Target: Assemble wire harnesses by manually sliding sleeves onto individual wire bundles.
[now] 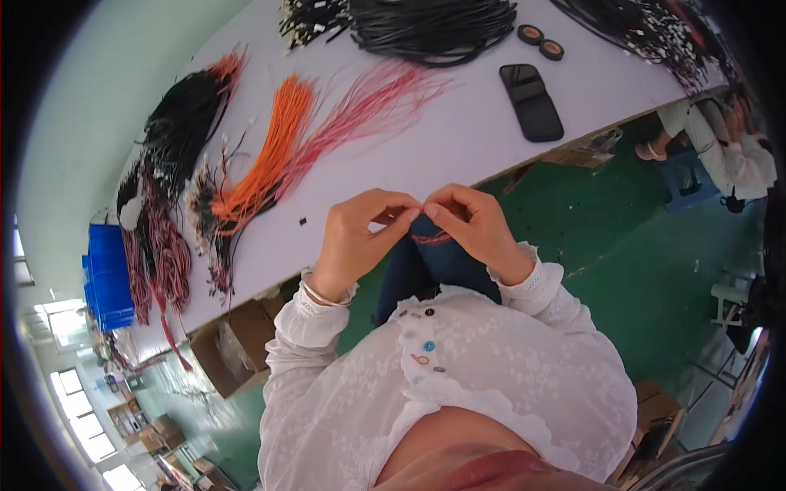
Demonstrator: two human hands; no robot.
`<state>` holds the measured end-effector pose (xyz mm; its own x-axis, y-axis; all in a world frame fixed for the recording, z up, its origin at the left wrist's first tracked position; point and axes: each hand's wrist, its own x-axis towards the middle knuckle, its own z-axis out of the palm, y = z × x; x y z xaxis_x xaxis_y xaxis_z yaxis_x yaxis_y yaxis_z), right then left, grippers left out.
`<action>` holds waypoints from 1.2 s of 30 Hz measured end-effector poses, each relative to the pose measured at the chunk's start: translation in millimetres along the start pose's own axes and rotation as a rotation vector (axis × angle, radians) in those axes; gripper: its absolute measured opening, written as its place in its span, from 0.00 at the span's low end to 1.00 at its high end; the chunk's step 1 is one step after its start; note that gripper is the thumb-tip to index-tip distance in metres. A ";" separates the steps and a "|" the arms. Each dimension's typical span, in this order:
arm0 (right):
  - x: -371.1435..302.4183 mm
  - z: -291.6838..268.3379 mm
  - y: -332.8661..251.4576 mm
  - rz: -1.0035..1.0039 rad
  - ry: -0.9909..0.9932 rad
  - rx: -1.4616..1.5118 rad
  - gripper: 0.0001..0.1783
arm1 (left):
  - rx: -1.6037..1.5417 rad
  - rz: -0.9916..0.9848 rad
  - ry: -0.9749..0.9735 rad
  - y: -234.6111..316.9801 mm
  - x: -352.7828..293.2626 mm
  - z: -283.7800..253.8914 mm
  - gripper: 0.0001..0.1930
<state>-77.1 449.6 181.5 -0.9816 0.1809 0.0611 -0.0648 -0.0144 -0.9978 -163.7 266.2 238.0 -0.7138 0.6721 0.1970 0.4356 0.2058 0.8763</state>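
Observation:
My left hand [360,233] and my right hand [479,227] meet fingertip to fingertip just off the table's near edge, above my lap. Both are closed in a pinch. A thin reddish wire [431,240] runs between the two hands, against dark trousers; its ends are hidden by the fingers, and the pinched spot is too small to make out. Left of my left hand, a small black piece [303,221] lies on the white table [352,176]. Farther left are a bundle of orange wires [274,155] and a spread of pink-red wires [360,114].
Black cable bundles [434,29] lie at the far side, near two black tape rolls [540,42] and a dark phone [532,102]. Red-black wire coils [168,254] hang at the left by blue bins [108,274]. A cardboard box [225,352] stands below; another person [720,147] sits at right.

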 end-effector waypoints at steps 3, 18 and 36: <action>2.7 -20.4 0.2 0.123 -0.048 0.178 0.08 | 0.033 0.049 -0.104 1.9 25.8 4.5 0.07; 37.5 -76.7 15.0 0.314 0.361 0.392 0.09 | 0.811 0.531 0.278 -111.6 407.0 60.5 0.13; 62.0 -46.0 -38.2 -0.047 -0.096 0.772 0.07 | 0.338 -0.084 -0.008 68.2 -9.4 -38.8 0.15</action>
<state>-127.3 506.6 222.2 -0.9838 0.1123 0.1398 -0.1783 -0.6960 -0.6956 -148.6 246.3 313.0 -0.7511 0.6480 0.1263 0.5336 0.4832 0.6941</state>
